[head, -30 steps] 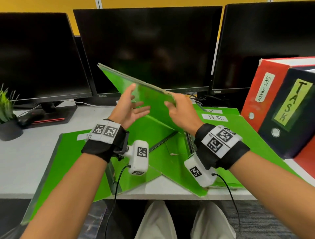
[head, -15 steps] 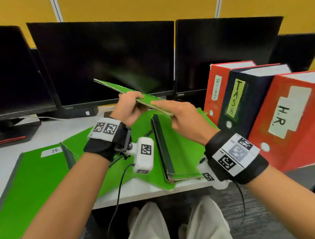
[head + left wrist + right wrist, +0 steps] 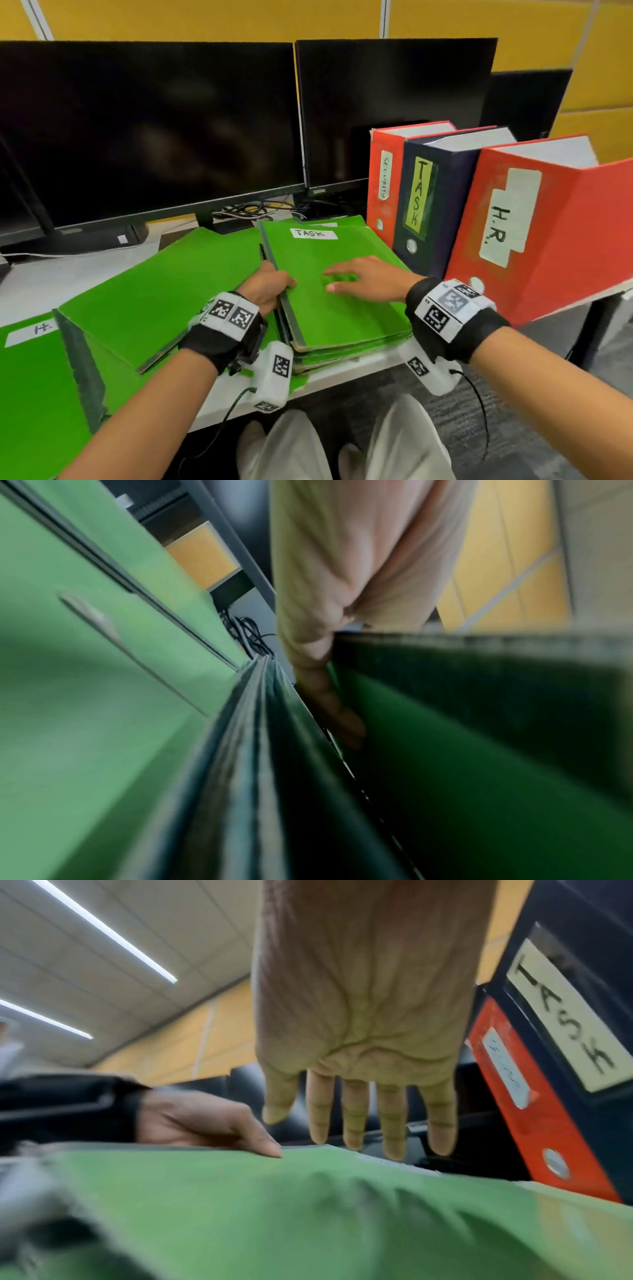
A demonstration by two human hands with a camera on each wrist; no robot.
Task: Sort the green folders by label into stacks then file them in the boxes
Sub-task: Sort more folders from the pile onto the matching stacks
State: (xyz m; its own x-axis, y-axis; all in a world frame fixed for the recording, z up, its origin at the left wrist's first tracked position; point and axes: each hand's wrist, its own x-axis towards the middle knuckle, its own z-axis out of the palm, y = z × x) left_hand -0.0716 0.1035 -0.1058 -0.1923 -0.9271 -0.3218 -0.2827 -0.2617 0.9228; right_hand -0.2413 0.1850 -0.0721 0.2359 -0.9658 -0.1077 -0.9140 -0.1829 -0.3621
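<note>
A green folder labelled TASK [image 3: 342, 318] lies on top of a stack of green folders [image 3: 346, 356] at the desk's front edge. My left hand [image 3: 270, 286] grips its dark spine edge, thumb on the cover and fingers curled under, as the left wrist view shows [image 3: 322, 669]. My right hand [image 3: 349, 279] is flat over the cover with straight, spread fingers [image 3: 356, 1112]; whether it touches the folder is unclear. Right of the stack stand three boxes: red SECURITY [image 3: 383, 178], dark blue TASK [image 3: 424, 195] and red H.R. [image 3: 513, 222].
More green folders lie to the left: a tilted one [image 3: 164, 291] and one with a white label at the far left [image 3: 34, 377]. Black monitors [image 3: 154, 130] and cables [image 3: 253, 209] line the back of the white desk [image 3: 34, 284]. My knees sit below its edge.
The folder that both hands held up in the air now lies on the right-hand stack. My right hand has let go and flattened; the left still grips the spine.
</note>
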